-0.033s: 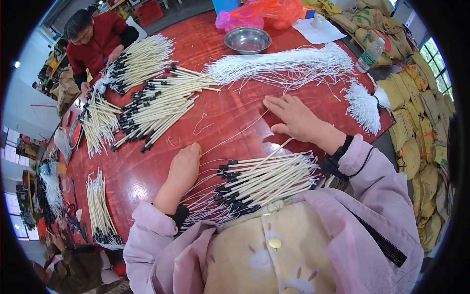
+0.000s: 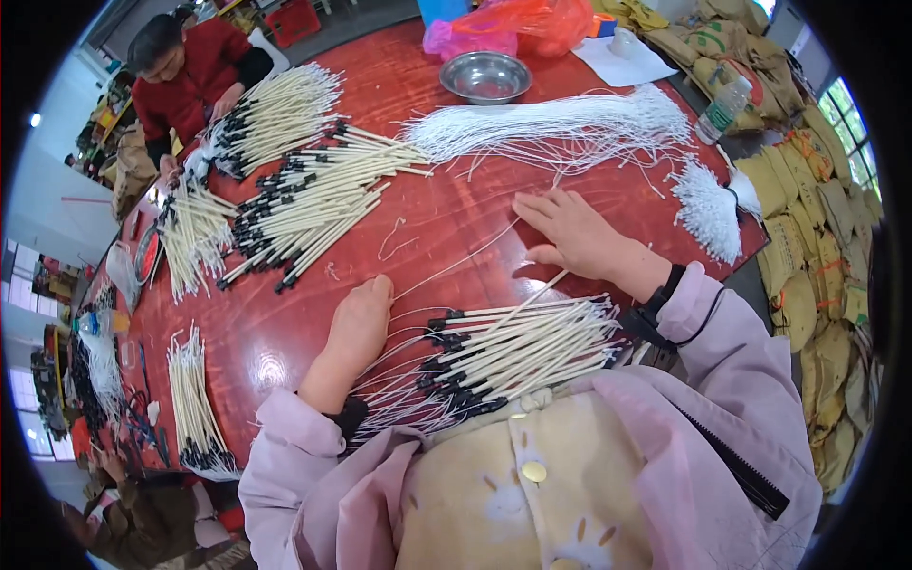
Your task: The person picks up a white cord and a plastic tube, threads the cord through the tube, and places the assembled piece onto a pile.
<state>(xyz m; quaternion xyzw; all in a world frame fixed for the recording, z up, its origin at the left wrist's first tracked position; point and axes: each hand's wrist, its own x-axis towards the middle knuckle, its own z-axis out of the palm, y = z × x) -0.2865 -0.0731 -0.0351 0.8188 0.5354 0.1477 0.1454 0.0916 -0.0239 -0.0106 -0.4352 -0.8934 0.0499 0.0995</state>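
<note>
My left hand (image 2: 359, 321) is closed, its fingers curled on one end of a thin white cord (image 2: 454, 260). This cord runs up across the red table to my right hand (image 2: 579, 233). There the fingers are stretched out over it with the thumb apart, and the fingertips seem to touch the cord. One cream-coloured stick (image 2: 532, 297) slants up toward that thumb; whether the hand touches it I cannot tell. Close to my body lies a pile of cream sticks with black ends (image 2: 532, 347), white cords trailing from it at the left.
More black-ended sticks (image 2: 309, 204) lie at the far left, near a person in red (image 2: 195, 81). Loose white cords (image 2: 551, 128) spread across the back, by a metal bowl (image 2: 485, 78). A tied white bundle (image 2: 706, 214) and a plastic bottle (image 2: 722, 109) stand at right.
</note>
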